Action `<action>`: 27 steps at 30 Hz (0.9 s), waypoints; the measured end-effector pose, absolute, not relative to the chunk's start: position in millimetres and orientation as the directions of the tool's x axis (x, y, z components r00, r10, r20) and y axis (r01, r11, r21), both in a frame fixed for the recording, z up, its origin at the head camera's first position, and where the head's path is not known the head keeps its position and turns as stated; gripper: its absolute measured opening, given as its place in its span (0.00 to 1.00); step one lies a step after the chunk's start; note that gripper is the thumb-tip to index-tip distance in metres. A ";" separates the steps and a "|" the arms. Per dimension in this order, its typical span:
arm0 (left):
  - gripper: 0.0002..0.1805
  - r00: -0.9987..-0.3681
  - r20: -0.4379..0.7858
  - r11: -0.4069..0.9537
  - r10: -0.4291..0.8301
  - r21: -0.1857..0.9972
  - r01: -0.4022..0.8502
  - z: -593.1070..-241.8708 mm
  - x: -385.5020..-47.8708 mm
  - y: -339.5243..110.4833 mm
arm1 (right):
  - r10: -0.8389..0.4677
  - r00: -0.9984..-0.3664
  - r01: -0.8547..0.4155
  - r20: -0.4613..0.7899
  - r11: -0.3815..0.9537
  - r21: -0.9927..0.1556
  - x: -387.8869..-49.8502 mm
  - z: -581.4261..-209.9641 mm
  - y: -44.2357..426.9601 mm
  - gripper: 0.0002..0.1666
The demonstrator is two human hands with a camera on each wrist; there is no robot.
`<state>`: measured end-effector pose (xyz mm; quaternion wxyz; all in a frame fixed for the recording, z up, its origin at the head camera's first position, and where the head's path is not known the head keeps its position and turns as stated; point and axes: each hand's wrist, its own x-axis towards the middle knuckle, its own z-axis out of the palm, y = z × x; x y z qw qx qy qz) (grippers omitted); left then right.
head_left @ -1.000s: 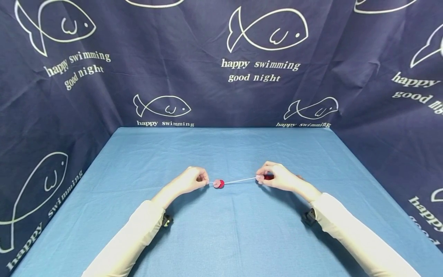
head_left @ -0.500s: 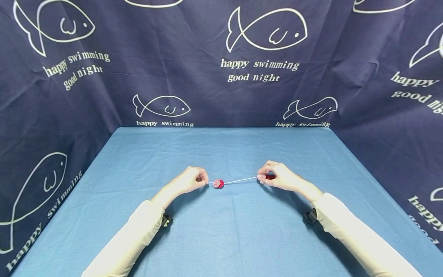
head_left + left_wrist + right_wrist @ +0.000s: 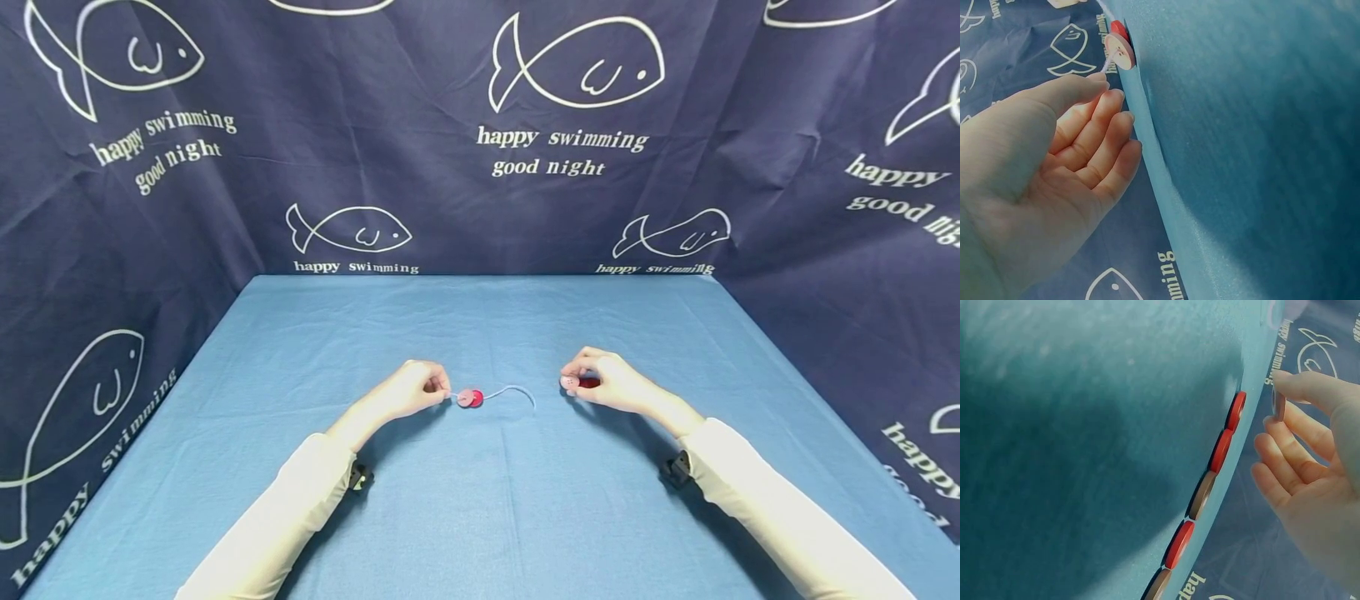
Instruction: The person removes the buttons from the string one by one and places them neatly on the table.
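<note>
Two round buttons sit strung on a pale cord (image 3: 512,387) near the middle of the blue-covered table (image 3: 420,317): a threaded pink button (image 3: 467,398) partly overlaps a bright threaded red button (image 3: 477,398), which peeps out on its three o'clock side. Beyond the red one the cord runs on toward three o'clock, arches gently and droops at its loose tip, well apart from the other hand. On the nine o'clock side, the left hand (image 3: 416,389) pinches the short length of cord between thumb and forefinger, just beside the pink button; the remaining fingers bend loosely toward the palm. At about three o'clock from the strung pair, the right hand (image 3: 609,383) grasps a loose pink button (image 3: 568,382) by its edge, thumb against forefinger, its face tipped up so that small holes show in the centre; the other fingers curve softly. Below that hand, a row of buttons (image 3: 1221,451) lies on the cloth, in the right wrist view slanting from one o'clock to seven: two reds, a brownish one, another red, then a second brownish one cut off by the frame. At twelve o'clock hangs a navy curtain (image 3: 480,225) printed with white fish.
</note>
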<state>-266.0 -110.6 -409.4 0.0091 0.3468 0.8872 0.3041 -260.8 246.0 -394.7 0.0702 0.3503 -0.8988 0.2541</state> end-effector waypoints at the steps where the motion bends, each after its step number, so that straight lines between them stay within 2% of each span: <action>1: 0.04 -0.759 0.194 0.575 0.622 0.545 0.611 -409.4 -266.0 -110.8 | -0.593 -0.747 -0.662 0.300 0.628 -0.409 -260.5 -394.5 246.4 0.13; 6: 0.04 -0.758 0.189 0.574 0.624 0.547 0.609 -408.7 -265.3 -111.1 | -0.596 -0.738 -0.673 0.317 0.619 -0.404 -259.7 -394.2 248.7 0.13; 14: 0.04 -0.766 0.181 0.583 0.617 0.547 0.600 -408.0 -264.8 -110.3 | -0.608 -0.682 -0.731 0.406 0.579 -0.361 -260.6 -397.8 255.0 0.12; 21: 0.04 -0.768 0.177 0.584 0.616 0.552 0.596 -407.9 -264.5 -110.3 | -0.585 -0.730 -0.683 0.353 0.618 -0.389 -259.0 -395.3 257.8 0.13; 27: 0.04 -0.768 0.180 0.580 0.615 0.556 0.595 -407.6 -264.2 -110.5 | -0.572 -0.743 -0.669 0.346 0.635 -0.386 -258.6 -395.0 261.9 0.13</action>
